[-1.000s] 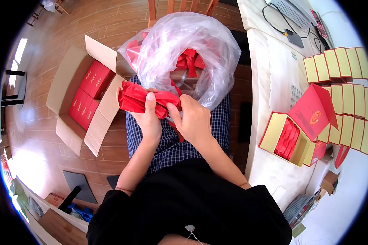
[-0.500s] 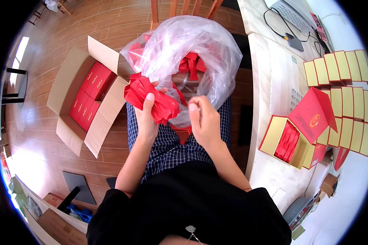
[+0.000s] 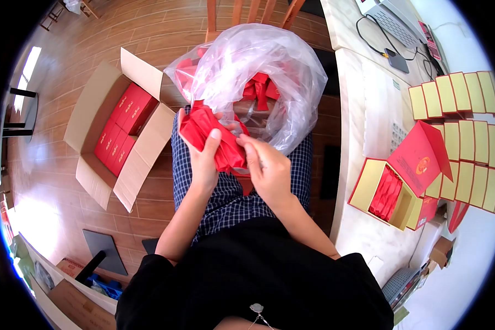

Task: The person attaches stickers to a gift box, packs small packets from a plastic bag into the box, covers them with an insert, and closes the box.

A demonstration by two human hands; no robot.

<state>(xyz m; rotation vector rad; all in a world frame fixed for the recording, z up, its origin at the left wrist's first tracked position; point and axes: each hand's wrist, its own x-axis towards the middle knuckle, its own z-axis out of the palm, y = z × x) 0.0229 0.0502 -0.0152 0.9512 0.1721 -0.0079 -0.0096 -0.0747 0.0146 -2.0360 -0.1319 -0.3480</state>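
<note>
A bundle of red packets is held above the lap in my left hand, with the thumb pressed across it. My right hand has its thumb and fingers pinched together at the bundle's right edge; whether a packet is between them is hard to make out. Just beyond both hands stands a clear plastic bag, its mouth open, with more red packets inside. On the table at right, an open red gift box holds several red packets in one compartment.
An open cardboard box with several red boxes inside stands on the floor at left. Rows of red-edged yellow boxes are on the table at right. A black device with cables lies at its far end.
My right hand left the bundle's right edge, then came back to it with fingers together. The bundle in my left hand has shifted right and turned more upright.
</note>
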